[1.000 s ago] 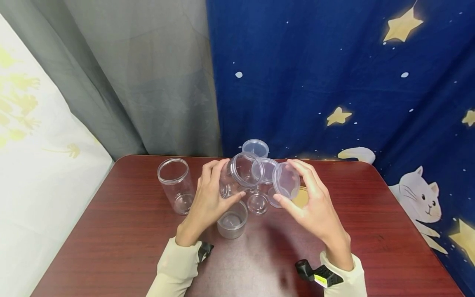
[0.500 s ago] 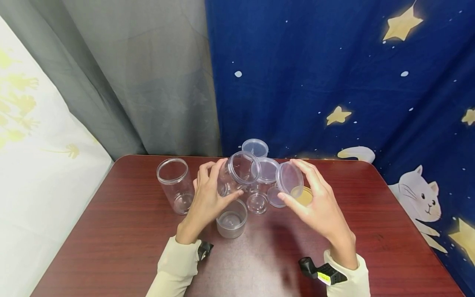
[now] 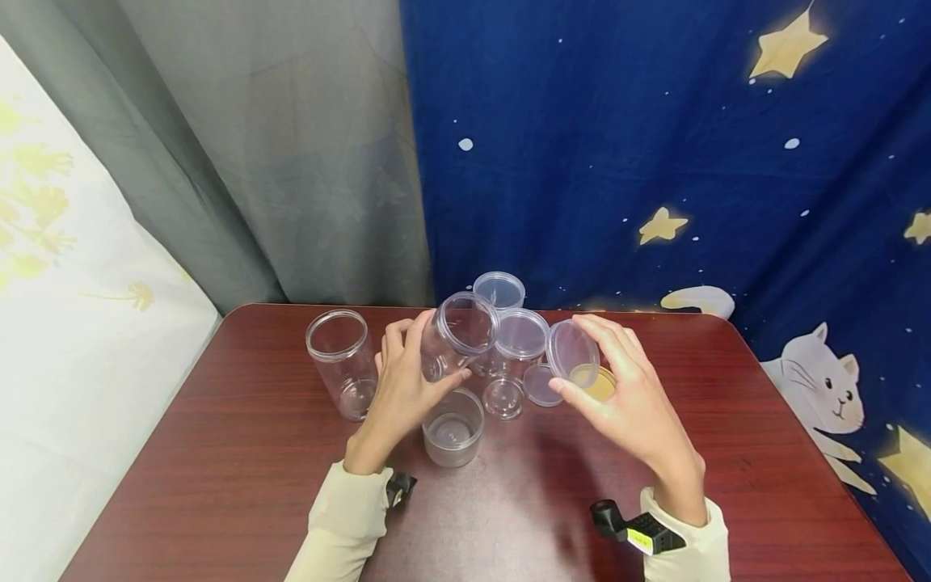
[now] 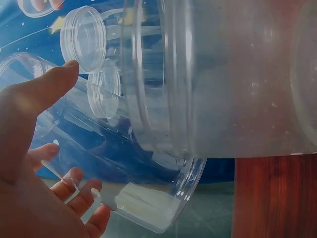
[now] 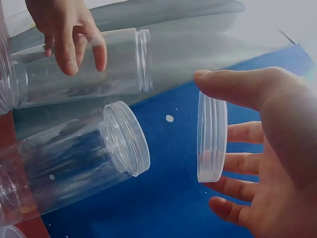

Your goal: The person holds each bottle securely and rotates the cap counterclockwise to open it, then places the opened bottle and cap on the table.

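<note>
Left hand point(image 3: 402, 384) gripping a clear jar point(image 3: 454, 338), right hand point(image 3: 631, 398) pinching a clear lid point(image 3: 573, 349); now farther apart than before

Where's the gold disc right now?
In the head view, the gold disc is right of centre, seen partly through the clear lid that the right hand holds.

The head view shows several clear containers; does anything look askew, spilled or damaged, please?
Nothing stands out. The clear jar is tilted, but the left hand grips it, while the right hand holds a lid. On the table, the tall open jar and the short tub stand upright, and I see no spill or breakage.
</note>
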Motion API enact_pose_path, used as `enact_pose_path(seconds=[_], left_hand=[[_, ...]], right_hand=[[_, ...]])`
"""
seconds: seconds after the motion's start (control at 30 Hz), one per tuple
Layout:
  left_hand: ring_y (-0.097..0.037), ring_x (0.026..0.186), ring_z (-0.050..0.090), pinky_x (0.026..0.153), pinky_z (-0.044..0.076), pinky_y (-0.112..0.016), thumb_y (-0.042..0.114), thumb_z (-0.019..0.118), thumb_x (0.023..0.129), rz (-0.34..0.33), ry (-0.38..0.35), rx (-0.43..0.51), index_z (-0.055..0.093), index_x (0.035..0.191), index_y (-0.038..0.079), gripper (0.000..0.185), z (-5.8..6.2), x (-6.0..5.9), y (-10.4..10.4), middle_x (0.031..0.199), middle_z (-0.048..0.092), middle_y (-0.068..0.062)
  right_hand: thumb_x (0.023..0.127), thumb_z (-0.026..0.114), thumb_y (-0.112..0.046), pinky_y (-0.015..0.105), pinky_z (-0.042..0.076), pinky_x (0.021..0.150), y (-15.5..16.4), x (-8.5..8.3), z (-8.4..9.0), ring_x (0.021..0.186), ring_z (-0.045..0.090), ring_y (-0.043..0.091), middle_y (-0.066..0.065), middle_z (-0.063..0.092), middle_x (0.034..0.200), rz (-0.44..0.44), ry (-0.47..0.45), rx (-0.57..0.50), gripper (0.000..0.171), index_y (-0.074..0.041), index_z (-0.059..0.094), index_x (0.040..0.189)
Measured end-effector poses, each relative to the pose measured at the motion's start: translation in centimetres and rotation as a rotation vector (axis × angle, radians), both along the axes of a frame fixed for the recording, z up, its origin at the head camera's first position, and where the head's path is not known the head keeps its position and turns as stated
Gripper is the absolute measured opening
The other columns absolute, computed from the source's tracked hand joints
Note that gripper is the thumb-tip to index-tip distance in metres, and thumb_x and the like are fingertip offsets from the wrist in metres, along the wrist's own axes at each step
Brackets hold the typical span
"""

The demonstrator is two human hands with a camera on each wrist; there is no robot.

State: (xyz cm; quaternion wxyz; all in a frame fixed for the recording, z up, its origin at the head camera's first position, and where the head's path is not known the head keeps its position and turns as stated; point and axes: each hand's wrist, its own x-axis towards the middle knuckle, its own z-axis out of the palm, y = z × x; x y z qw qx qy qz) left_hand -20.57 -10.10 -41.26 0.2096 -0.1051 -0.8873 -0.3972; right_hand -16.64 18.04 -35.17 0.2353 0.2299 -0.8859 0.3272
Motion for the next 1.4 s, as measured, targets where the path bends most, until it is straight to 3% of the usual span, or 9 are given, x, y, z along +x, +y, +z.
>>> enact_pose_path(seconds=[0.43,0.73,1.4], left_hand=[[-0.030,0.121,0.042,0.095,0.032,-0.050,0.036,0.089,0.071,0.022,-0.042,0.001,0.039,0.146,0.017,0.092,-0.3,-0.4,-0.4,0.129,0.043,-0.015],[-0.031,0.121,0.045,0.095,0.034,-0.053,0.036,0.089,0.071,0.037,-0.043,0.012,0.038,0.146,0.011,0.094,-0.6,-0.5,-0.6,0.130,0.044,-0.015],[-0.035,0.118,0.051,0.100,0.036,-0.057,0.032,0.087,0.074,0.061,-0.128,0.055,0.033,0.148,0.008,0.095,-1.1,-1.0,-1.1,0.132,0.042,-0.016]], right_hand=[[0.074,0.087,-0.027,0.020,0.029,0.110,0.8,-0.3,-0.3,0.132,0.044,0.020,0.002,0.051,0.143,-0.024,-0.040,0.055,0.079,-0.016,0.050,0.143],[0.076,0.085,-0.030,0.041,0.038,0.103,1.0,-0.4,-0.5,0.127,0.046,0.019,0.001,0.052,0.140,-0.045,-0.081,0.095,0.076,-0.017,0.050,0.142],[0.079,0.082,-0.037,0.047,0.043,0.097,2.0,-0.8,-1.0,0.121,0.049,0.023,0.004,0.055,0.135,-0.059,-0.166,0.184,0.074,-0.016,0.050,0.142]])
